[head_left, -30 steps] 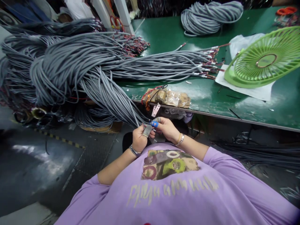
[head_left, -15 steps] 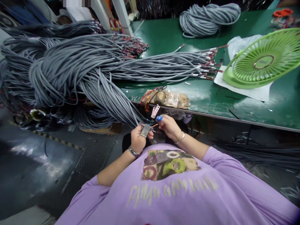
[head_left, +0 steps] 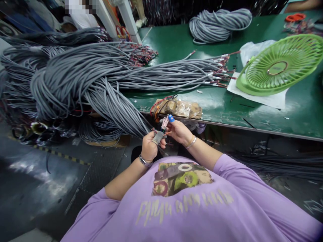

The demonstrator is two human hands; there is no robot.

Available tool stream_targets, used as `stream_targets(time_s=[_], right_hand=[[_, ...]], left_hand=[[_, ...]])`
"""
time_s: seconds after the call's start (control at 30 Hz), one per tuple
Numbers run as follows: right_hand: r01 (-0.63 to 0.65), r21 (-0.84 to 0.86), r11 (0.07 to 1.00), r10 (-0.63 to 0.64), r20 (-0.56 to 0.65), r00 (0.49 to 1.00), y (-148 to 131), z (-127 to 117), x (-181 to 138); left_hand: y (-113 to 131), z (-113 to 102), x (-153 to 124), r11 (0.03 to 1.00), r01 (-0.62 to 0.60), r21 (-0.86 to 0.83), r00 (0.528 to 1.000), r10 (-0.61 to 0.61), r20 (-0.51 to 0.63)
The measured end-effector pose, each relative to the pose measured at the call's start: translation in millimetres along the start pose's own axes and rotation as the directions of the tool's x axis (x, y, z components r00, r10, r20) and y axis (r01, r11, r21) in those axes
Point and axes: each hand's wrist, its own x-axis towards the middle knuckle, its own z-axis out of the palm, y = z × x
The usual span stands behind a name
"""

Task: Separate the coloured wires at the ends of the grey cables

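Observation:
My left hand (head_left: 149, 148) is closed round a short grey piece (head_left: 158, 137), which looks like a cable end, with thin coloured wires fanning out of it. My right hand (head_left: 180, 132), a blue cover on one fingertip, is closed in a pinch at these thin wires (head_left: 163, 129); its fingertips partly hide them. Right beside those fingertips is a small pink clip-like tool (head_left: 165, 121), at the bench edge. Behind it, a taped wooden block (head_left: 185, 108) lies on the bench with red and black leads. A thick bundle of grey cables (head_left: 121, 109) slopes down to my left hand.
Heaped grey cables (head_left: 73, 74) cover the left side of the green bench (head_left: 219, 112). A green fan (head_left: 280, 67) stands at the right on white paper. A coiled grey cable (head_left: 219, 25) and orange-handled scissors (head_left: 295, 17) lie farther back.
My right hand has moved up slightly, its blue-covered fingertip now beside the pink tool. The left hand still holds the grey piece, which is tilted a little more. The view has shifted slightly.

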Motion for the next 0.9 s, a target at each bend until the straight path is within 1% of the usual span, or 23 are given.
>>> stream_targets(time_s=[0.13,0.27,0.33,0.5,0.63,0.73,0.83,0.9], right_hand=[[0.073,0.041,0.996,-0.072,-0.034,0.997,2.7,2.7,2.8],[0.089,0.049,0.995,-0.087,-0.032,0.996,3.3,5.7,3.0],[0.053,0.064,0.997,-0.052,-0.016,0.999,3.2,5.0,1.5],[-0.098,0.077,0.992,0.099,-0.001,0.995,0.4,-3.4,-2.9],[-0.149,0.045,0.988,0.146,0.073,0.987,-3.3,-8.0,-4.0],[-0.102,0.016,0.995,0.100,0.080,0.992,-2.5,-7.4,-3.7],[0.003,-0.001,1.000,-0.003,0.021,1.000,1.5,-6.0,-3.5],[0.023,-0.012,1.000,-0.023,0.001,1.000,4.2,-5.1,-3.4]], left_hand=[[-4.7,0.5,2.5,0.999,0.018,0.030,1.000,-0.019,0.017],[-5.3,2.2,4.0,0.997,0.036,0.065,0.999,-0.038,0.025],[-4.8,2.5,3.6,0.998,0.028,0.060,0.999,-0.029,0.024],[-5.8,-3.0,-5.5,0.998,-0.019,0.060,0.999,0.018,0.028],[-8.6,-7.5,-15.9,0.995,-0.074,0.073,0.997,0.072,0.030],[-9.1,-6.7,-17.9,0.993,-0.107,0.049,0.994,0.109,-0.033],[-8.2,-3.7,-15.4,0.989,-0.142,0.030,0.986,0.144,-0.085],[-7.5,-1.6,-13.2,0.985,-0.166,0.041,0.980,0.169,-0.101]])
